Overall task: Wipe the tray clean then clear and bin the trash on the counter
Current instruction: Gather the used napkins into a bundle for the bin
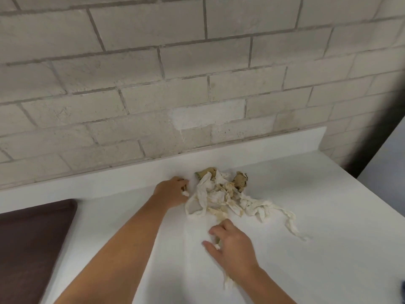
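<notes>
Tightly curled, left hand (173,189) pinches white scrap (185,193) beside tissue pile (219,195); right hand (231,245) grips stained strand (219,216).

White counter (306,216); dark maroon-brown tray (28,249), near left; white tissue trash (219,194) stained tan and brown; far wall (153,62) of pale grey bricks, darker joints.

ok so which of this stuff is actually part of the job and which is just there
Job:
pile of crumpled, stained white paper tissue
crumpled brown paper scraps
dark brown flat tray
white counter
left hand, pinching a small white tissue scrap
right hand, gripping a twisted white tissue strip

Just there:
pale grey brick wall
white backsplash ledge
</notes>
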Motion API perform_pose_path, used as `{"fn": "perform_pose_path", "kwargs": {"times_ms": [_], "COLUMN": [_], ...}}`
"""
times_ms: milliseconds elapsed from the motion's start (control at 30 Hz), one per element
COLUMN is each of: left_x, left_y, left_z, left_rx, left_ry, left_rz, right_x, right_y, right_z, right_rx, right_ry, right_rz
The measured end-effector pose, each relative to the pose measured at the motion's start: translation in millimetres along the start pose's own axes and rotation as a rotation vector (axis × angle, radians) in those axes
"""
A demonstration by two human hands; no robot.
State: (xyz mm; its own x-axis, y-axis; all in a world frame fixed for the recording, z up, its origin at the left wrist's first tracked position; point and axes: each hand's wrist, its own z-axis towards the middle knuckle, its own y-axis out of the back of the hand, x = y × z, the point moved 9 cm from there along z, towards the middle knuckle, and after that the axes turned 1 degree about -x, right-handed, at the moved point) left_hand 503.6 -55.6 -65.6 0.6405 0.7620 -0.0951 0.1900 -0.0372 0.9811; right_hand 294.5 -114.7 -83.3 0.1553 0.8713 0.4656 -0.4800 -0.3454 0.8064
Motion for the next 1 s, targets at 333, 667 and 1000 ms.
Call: {"fn": "perform_pose_path", "kwargs": {"times_ms": [333,667,1000], "left_x": [46,44,30], "left_y": [-12,-26,-37], "left_z": [-68,-158,-218], "left_rx": [-0.474,-0.634,-0.652], "left_ry": [0.297,0.366,0.306], "left_rz": [-0.282,-0.334,-0.392], "right_x": [-84,-109,-59], "right_y": [104,82,144], "right_z": [38,-7,-67], "right_rx": [0.1,0.098,-0.099], "right_ry": [-0.488,-0.554,-0.585], "right_rz": [0.021,0.29,0.924]}}
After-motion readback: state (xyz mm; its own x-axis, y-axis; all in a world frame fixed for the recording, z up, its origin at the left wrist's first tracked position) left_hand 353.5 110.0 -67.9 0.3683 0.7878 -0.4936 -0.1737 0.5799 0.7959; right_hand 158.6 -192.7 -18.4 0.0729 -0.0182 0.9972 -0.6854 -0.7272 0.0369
